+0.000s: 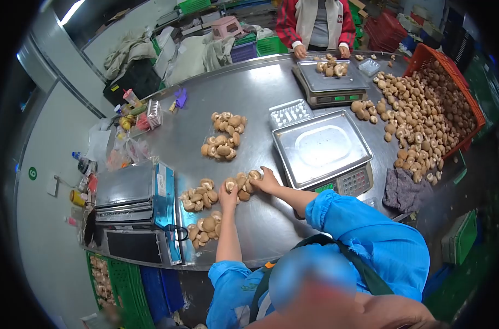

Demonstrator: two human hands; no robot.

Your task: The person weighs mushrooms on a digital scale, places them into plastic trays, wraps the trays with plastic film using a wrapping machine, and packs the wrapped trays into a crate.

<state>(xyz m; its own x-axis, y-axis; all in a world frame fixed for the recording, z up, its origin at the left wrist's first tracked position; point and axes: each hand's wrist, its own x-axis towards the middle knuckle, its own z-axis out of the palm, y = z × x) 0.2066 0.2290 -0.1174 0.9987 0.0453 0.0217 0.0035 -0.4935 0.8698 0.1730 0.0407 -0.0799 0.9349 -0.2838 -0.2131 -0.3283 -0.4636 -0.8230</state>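
A: Both hands are on 1 small heap of mushrooms [243, 183]. The left hand [228, 195] cups its near-left edge, fingers curled over a cap; the right hand [268, 179] is spread against its far-right side. Neither lifts anything, as far as I can tell.

B: So which step is this?

A: Gathering a portion into a tight cluster, I'd judge. 2 heaps [200, 194] [205, 227] lie just left of the left hand, and 2 more [228, 122] [220, 148] sit beyond the hands.

B: And the scale?

A: The scale [321, 151] stands just right of the right hand, its pan bare. An empty tray [291, 113] lies beyond it.

B: What does the next move call for?

A: Probably pressing both palms inward so no cap rolls off, keeping clear of the neighbouring heap.
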